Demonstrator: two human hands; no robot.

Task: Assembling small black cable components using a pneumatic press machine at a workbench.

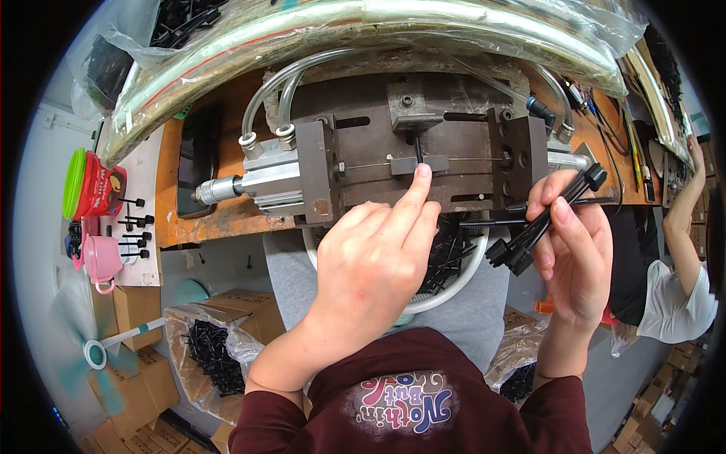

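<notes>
The right grip (581,265), closed on several black rods (538,229), is by the near edge of the tabletop (189,230), right of centre. The left grip (370,261) has its index fingertip (423,172) at a pin (418,147) in the jig (363,144); whether it holds anything, I cannot tell.

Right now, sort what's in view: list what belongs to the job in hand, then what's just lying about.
Belongs to the job:
metal fixture, left hand at its middle
black rods, held in right hand
bowl of black parts, likely

Apparently just lying about:
pink cup
red tub
dark flat device
</notes>
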